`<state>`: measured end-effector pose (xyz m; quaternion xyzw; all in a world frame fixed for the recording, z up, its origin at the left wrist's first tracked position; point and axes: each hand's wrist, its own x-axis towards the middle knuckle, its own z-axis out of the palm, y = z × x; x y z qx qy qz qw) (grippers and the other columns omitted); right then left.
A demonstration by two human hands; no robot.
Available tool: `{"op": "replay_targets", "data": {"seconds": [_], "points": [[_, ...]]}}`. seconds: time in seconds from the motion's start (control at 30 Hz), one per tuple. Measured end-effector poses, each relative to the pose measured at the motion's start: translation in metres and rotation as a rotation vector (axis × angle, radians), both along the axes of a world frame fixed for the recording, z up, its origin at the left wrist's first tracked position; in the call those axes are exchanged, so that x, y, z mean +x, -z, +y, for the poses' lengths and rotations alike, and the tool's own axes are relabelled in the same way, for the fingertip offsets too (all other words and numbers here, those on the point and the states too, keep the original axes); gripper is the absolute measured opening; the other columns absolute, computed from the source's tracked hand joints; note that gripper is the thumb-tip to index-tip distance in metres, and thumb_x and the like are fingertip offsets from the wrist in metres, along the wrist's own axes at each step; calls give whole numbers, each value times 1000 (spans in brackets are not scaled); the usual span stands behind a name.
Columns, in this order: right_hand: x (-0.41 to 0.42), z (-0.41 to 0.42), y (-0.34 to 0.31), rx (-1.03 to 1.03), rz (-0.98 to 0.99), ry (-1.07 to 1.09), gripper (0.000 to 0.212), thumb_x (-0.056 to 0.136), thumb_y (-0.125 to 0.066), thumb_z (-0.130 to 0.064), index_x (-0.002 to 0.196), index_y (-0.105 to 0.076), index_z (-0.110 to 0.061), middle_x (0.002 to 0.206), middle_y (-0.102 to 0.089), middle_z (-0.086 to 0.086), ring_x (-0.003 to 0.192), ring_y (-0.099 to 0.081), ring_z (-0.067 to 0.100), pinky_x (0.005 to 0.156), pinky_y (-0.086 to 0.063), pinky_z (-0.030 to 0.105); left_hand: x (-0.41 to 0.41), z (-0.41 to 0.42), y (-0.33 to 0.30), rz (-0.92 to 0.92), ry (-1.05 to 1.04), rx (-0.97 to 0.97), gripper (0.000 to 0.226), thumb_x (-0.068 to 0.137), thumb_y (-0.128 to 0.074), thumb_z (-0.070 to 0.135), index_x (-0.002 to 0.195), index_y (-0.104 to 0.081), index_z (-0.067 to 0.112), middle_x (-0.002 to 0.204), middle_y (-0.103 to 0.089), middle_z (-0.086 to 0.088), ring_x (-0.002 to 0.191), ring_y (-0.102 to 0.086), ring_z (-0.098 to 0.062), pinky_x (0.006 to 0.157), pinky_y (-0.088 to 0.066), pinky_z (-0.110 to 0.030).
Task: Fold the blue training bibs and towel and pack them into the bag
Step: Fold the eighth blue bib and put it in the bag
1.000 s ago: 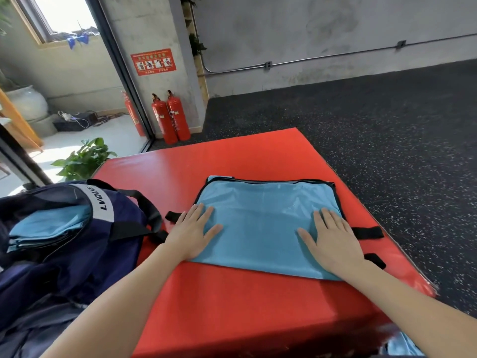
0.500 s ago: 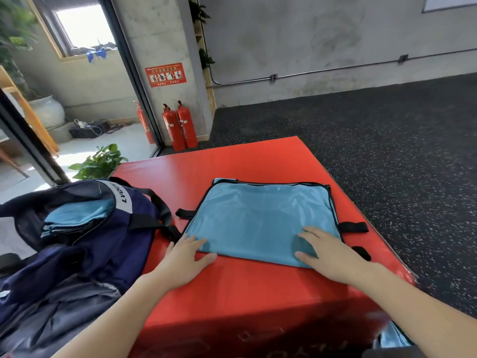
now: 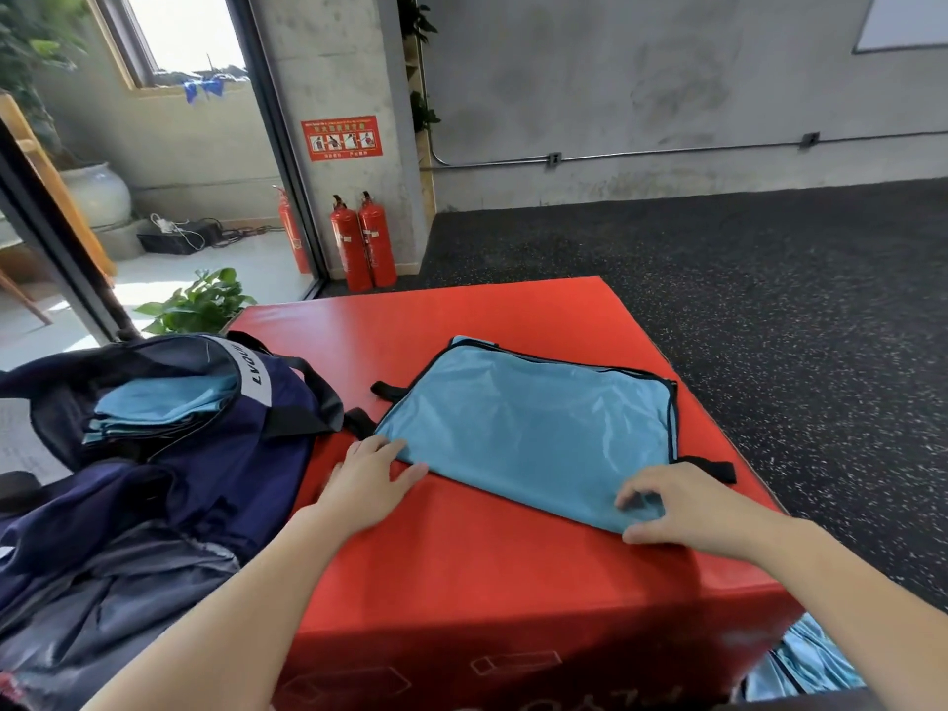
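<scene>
Blue bib (image 3: 533, 428) on red mat (image 3: 461, 556); L hand (image 3: 367, 482) flat at corner, R hand (image 3: 687, 510) pinching edge.

Your left hand (image 3: 370, 479) rests flat at the bib's (image 3: 533, 428) near-left corner; your right hand (image 3: 682, 505) pinches its near-right corner on the red box (image 3: 513, 572), bag (image 3: 169, 454) alongside.

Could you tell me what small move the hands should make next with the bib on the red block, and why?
Probably lift the near edge and fold it away: the blue bib lies flat on the red block, the right hand pinches its near corner and the left hand touches the other.
</scene>
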<state>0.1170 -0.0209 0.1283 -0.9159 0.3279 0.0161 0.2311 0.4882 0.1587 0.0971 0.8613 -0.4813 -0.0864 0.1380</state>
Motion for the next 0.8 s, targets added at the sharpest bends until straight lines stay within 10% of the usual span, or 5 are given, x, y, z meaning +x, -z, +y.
{"op": "replay_targets", "data": {"seconds": [0.8], "points": [[11,-8,5,101,-71,-60,22,70,-88,-32,91,-79,-33,107,-66,-25,101,-55,-16,85,-36,4,4,-65,2,-19,111,9,76,95,-30,73,157,-30,28,166,-18,-10,154,-14,-26,124,-14,-49]]}}
